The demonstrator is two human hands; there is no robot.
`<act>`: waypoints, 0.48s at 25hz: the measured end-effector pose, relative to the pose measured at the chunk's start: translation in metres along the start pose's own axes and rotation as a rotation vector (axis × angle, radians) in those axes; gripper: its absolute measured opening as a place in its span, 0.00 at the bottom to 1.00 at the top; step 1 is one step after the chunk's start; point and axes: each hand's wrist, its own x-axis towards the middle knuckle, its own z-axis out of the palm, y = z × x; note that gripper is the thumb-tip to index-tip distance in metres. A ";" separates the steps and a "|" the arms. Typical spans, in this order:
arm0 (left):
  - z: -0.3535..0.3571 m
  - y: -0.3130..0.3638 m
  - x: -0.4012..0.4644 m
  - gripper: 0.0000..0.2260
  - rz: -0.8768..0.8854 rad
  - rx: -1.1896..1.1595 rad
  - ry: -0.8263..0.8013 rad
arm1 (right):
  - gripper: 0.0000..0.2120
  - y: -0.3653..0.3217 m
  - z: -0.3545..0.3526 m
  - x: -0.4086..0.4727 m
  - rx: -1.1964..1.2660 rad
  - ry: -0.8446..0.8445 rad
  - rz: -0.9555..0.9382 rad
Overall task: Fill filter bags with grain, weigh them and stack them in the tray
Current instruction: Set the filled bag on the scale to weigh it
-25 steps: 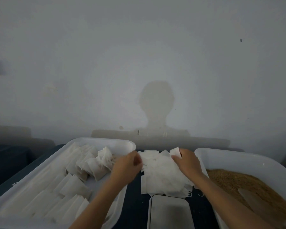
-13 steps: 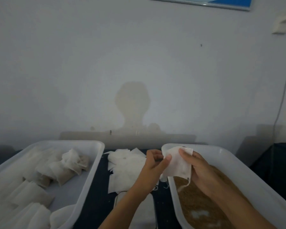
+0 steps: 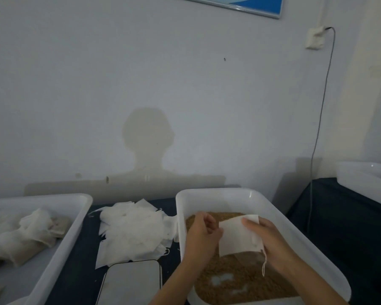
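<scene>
A: Nearest the camera, what sits on the bench [image 3: 79,256]?

B: A flat scale [image 3: 131,282] with a pale platform, between the two tubs. It carries nothing, so weighing looks not yet begun for this bag.

A: And the hands?

B: Both are over the grain tub [image 3: 282,223] on the right. The right hand [image 3: 271,243] pinches one empty filter bag [image 3: 238,236] at its right edge, thumb on top; the left hand [image 3: 204,236] has its grip curled at the bag's left edge, seemingly working the mouth apart. A drawstring [image 3: 264,264] dangles from the bag's near right corner. I judge it is held above the grain [image 3: 235,280] so that spills fall back in.

A: Further off?

B: A loose heap of empty bags [image 3: 132,227] lies on the bench just left of the grain tub. Left again, the stacking tray [image 3: 59,249] holds filled bags [image 3: 31,234].

A: Anything in the way?

B: The heap overlaps the scale's far edge and may need nudging aside. Far right, another white tub [image 3: 365,179] and a wall cable [image 3: 317,137] stand well apart.
</scene>
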 end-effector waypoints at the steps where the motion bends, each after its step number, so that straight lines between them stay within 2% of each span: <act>1: 0.010 -0.003 -0.001 0.05 0.028 0.071 -0.066 | 0.06 0.006 0.002 0.001 -0.127 0.060 0.009; 3: 0.022 -0.006 -0.003 0.06 0.031 0.022 -0.281 | 0.05 0.014 0.009 0.002 -0.292 0.082 0.028; 5: 0.025 -0.009 -0.004 0.09 0.016 -0.049 -0.411 | 0.12 0.016 0.013 0.002 -0.293 -0.012 0.057; 8: 0.022 -0.012 -0.003 0.10 0.017 -0.048 -0.352 | 0.24 0.014 0.011 0.000 -0.171 -0.141 0.108; 12: 0.021 -0.013 -0.005 0.10 0.109 0.035 -0.280 | 0.22 0.017 0.009 -0.003 -0.125 -0.207 0.080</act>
